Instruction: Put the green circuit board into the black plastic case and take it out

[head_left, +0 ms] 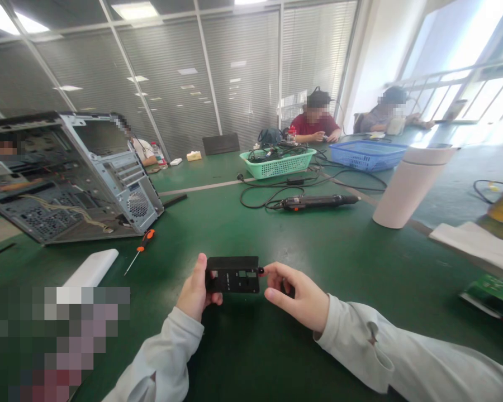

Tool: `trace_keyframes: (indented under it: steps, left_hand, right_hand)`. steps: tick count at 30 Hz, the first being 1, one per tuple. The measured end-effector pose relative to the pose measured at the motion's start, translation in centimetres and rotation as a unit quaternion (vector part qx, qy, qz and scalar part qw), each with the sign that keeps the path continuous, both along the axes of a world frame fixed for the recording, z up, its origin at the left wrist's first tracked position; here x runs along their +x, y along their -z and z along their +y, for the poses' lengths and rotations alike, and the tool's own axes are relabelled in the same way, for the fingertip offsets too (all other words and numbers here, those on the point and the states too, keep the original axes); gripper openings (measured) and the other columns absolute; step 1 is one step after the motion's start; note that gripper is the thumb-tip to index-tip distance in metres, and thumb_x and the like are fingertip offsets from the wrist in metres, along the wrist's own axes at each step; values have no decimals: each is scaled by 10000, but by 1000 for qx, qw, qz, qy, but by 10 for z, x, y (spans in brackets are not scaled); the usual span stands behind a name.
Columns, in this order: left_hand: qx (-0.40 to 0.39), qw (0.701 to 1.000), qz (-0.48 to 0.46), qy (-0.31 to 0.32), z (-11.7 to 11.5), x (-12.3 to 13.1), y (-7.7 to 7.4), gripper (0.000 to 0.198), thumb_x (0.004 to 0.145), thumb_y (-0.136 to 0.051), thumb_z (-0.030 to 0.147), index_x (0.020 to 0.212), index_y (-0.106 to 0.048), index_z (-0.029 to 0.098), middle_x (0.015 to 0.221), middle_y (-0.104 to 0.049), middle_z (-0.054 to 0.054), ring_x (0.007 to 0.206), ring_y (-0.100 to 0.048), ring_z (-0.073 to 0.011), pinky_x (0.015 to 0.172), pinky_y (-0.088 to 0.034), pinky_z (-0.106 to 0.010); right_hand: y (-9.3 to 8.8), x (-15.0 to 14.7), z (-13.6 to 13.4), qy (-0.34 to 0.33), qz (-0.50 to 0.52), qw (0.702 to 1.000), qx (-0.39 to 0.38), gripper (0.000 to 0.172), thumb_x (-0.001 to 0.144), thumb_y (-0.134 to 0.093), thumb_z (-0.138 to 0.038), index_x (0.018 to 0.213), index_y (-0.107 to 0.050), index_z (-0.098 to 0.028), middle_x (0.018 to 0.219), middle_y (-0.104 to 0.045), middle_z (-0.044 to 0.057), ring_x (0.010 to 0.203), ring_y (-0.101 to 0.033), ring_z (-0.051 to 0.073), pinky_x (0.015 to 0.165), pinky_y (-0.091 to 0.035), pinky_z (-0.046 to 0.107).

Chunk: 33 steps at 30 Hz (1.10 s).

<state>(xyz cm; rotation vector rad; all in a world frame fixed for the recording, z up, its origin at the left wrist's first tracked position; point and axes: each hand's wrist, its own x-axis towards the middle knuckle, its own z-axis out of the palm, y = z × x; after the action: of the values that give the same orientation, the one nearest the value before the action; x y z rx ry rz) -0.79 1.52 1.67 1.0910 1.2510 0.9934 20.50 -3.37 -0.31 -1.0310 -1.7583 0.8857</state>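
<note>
Apparently mid-handling, the black rectangular box (233, 279) is clamped in the left hand (194, 291), not yet set down; the right hand (300, 293), fingertips parted, is at its end.

I've got a blk rectangular box (230, 274) in my L hand (194, 295), long side running L–R, approx. level, over the green tbl (276, 237). Its visible face has small pale markings, too tiny to read, w/ a few lighter rectangular patches twd the R. A small dark tab w/ a bit of red sticks out its R end, at the index tip of my R hand (299, 296).
</note>
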Motion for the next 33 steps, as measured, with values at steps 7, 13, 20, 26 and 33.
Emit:
trace_keyframes:
  steps: [7, 13, 20, 26, 33]
  left_hand:
    - [35, 999, 12, 19, -7, 10, 3, 582, 699, -386, 760, 533, -431, 204, 268, -388, 47, 258, -394, -111, 337, -327, -220]
    - [50, 996, 12, 67, -12, 11, 0, 508, 759, -429, 646, 555, -472, 182, 301, -426, 40, 294, -424, -110, 395, -373, -229]
    - [139, 980, 31, 135, -15, 11, 2, 483, 718, -624, 506, 1025, -591, 135, 733, -649, -38, 605, -603, -155, 557, -498, -277]
    - [199, 959, 81, 183, -16, 12, 4, 638, 696, -666, 320, 1289, -481, 177, 1045, -636, -96, 894, -625, -211, 752, -533, -315]
    - [278, 927, 145, 206, -19, 10, 8, 624, 800, -529, 244, 1400, -371, 180, 1074, -637, -96, 884, -640, -192, 794, -537, -324]
  right_hand:
    - [-1, 1, 3, 11, 9, 998, -64, 481, 864, -474, -591, 863, -531, -114, 705, -511, 27, 622, -460, 113, 555, -344, 209]
    - [-5, 4, 6, -4, 35, 995, -91, 632, 886, -363, -721, 671, -434, -131, 629, -501, 44, 600, -465, 121, 562, -375, 219]
    - [-5, 4, 11, -1, 149, 980, -129, 740, 829, -268, -845, 876, -413, -121, 638, -535, 55, 543, -513, 129, 496, -368, 200]
    - [-6, 10, 11, -29, 135, 980, -143, 615, 794, -604, -592, 1141, -405, -124, 854, -558, 55, 663, -553, 129, 562, -449, 202]
    - [-19, 11, -5, 25, -96, 995, -20, 313, 714, -645, -248, 985, -535, -138, 874, -545, 22, 758, -524, 138, 621, -414, 209]
